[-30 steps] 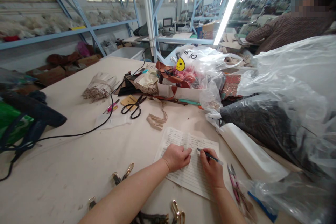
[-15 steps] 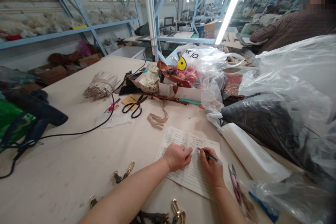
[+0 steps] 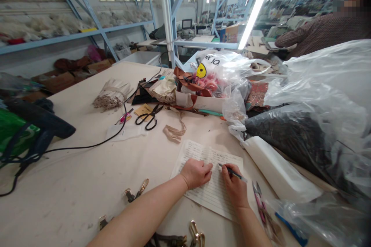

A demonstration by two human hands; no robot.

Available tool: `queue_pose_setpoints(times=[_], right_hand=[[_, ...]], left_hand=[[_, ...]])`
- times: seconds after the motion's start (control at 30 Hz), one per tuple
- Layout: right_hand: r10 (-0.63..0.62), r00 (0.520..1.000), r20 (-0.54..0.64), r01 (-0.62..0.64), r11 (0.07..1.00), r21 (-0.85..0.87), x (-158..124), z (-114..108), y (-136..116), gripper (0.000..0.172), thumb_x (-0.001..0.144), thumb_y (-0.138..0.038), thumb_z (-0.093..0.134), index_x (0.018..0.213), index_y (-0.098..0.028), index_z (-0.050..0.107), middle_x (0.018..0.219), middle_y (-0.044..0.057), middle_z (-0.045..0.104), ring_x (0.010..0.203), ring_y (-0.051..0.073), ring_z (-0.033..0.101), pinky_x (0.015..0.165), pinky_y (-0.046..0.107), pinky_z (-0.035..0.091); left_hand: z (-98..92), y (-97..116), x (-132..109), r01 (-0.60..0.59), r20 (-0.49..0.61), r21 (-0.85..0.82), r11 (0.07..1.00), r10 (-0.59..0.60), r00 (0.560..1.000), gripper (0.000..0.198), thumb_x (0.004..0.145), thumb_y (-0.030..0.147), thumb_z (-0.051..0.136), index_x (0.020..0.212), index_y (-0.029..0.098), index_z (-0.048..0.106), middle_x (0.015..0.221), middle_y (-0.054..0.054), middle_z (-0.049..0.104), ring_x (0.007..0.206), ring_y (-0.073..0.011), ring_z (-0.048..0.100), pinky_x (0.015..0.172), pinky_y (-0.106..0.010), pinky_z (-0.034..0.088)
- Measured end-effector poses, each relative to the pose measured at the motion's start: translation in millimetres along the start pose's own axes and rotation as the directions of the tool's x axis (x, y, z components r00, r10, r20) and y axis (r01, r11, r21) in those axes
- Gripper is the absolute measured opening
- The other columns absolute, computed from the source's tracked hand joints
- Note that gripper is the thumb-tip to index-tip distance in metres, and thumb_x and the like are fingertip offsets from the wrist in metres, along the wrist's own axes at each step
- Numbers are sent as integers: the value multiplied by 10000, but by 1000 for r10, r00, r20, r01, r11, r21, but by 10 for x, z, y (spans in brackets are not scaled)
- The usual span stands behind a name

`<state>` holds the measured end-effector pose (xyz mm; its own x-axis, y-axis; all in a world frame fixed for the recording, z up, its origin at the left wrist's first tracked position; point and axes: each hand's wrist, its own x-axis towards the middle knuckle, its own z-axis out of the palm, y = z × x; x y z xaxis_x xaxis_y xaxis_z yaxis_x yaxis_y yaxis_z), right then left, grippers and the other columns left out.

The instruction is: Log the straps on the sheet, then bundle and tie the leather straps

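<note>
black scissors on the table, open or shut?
Slightly open. The black scissors lie flat on the table beyond the lined sheet; their two handle loops sit apart and the blades part a little near the tips.

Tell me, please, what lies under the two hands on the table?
A lined paper sheet lies under both. The left hand rests closed on it; the right hand holds a pen with its tip on the sheet. The writing beneath the hands is covered.
</note>
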<state>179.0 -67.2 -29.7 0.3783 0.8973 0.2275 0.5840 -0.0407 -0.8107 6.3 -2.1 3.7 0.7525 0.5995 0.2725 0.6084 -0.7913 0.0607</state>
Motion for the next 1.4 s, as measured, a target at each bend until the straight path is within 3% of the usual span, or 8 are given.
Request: queue_pose_setpoints(times=[1.4], right_hand=[[28, 1000, 5, -28, 1000, -14, 0, 3, -50, 290, 826, -466, 439, 839, -192, 532, 805, 34, 597, 776, 176, 553, 752, 306, 419]], left_hand=[[8, -6, -14, 7, -10, -8, 1000, -7, 1000, 271, 826, 388, 390, 997, 280, 570, 632, -3, 579, 541, -177, 545, 489, -289, 395]])
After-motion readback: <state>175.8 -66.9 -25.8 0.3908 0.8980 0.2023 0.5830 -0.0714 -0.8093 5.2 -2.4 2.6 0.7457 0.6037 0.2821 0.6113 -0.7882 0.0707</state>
